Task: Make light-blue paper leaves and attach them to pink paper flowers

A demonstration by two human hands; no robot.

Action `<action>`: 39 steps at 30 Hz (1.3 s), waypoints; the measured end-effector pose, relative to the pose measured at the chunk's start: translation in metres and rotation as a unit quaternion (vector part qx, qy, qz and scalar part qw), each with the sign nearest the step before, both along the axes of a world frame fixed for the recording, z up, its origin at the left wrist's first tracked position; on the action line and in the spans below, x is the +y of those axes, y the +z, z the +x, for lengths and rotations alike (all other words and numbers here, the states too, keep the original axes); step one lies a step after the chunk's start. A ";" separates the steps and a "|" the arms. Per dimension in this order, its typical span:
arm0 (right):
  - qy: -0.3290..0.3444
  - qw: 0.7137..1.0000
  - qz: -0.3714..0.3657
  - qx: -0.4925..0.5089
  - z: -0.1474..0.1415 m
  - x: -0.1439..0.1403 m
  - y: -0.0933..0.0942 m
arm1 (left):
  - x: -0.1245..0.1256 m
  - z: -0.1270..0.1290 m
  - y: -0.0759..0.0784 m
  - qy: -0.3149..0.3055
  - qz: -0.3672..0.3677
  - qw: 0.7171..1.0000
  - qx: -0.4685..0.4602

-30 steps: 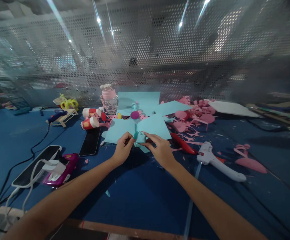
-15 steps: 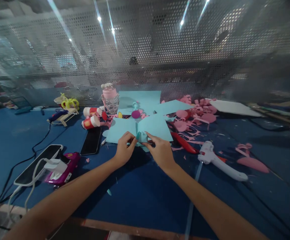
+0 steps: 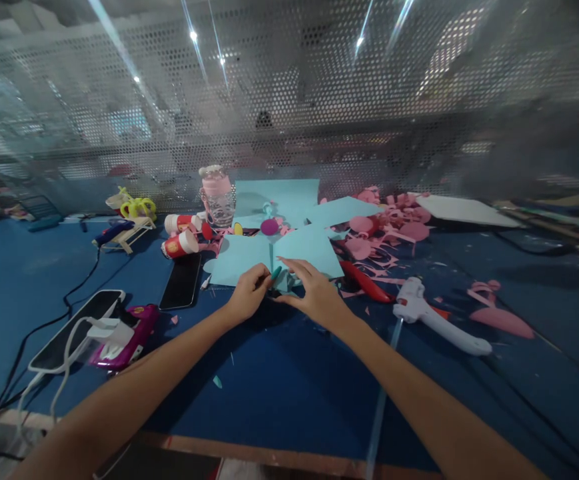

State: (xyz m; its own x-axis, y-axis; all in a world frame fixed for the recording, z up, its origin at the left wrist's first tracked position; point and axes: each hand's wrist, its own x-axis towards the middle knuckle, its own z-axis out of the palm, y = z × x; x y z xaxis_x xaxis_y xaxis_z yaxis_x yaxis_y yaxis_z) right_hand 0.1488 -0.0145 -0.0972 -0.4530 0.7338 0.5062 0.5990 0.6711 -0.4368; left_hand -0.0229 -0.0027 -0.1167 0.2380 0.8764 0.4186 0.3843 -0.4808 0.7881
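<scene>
My left hand (image 3: 249, 292) is closed in a pinch on a small teal paper piece (image 3: 276, 273) at the near edge of a light blue paper sheet (image 3: 309, 250). My right hand (image 3: 322, 297) faces it from the other side, open, with thumb and forefinger spread apart. Between the two hands lies a crumpled-looking bit of light blue paper (image 3: 285, 283), partly hidden by my fingers. The sheet has a slit or fold running up its middle.
A white hot glue gun (image 3: 434, 319) and a red-handled tool (image 3: 369, 283) lie at the right, near pink paper scraps (image 3: 362, 248). At the left are a black phone (image 3: 182, 283), red-and-white cups (image 3: 182, 245) and a purple device (image 3: 126, 340) with cables. A water bottle (image 3: 218, 200) stands behind.
My right hand's fingers have spread apart, its forefinger rising off the small paper. My left hand keeps its pinch, and the teal piece now shows more. The view has shifted slightly.
</scene>
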 end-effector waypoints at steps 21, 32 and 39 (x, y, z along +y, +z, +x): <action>-0.037 0.998 -0.025 0.046 -0.002 0.001 -0.001 | -0.005 0.004 0.001 0.004 -0.048 0.991 -0.127; -0.063 0.998 0.016 -0.010 0.001 0.000 -0.001 | -0.002 0.006 0.002 -0.001 -0.116 0.980 -0.160; -0.060 0.998 -0.008 0.017 -0.006 -0.002 -0.003 | -0.004 0.009 0.003 0.017 -0.135 0.968 -0.210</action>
